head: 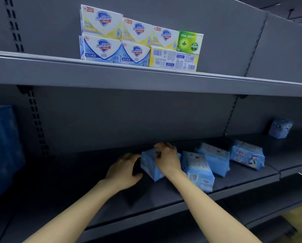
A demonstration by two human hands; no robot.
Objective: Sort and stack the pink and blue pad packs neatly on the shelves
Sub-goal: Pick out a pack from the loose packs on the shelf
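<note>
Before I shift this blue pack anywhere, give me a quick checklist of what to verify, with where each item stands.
1. Right hand on the held pack: ok, fingers curled over its top.
2. Left hand support: ok, it cups the pack's left end.
3. Room on the shelf left of the pack: ok, bare surface shows there.
4. Neighbouring packs lined up: not ok, three blue packs to the right lie askew.
5. Pink packs located: not ok, none in view.
6. Wrapper of the held pack intact: cannot tell, blurred and partly covered.
</note>
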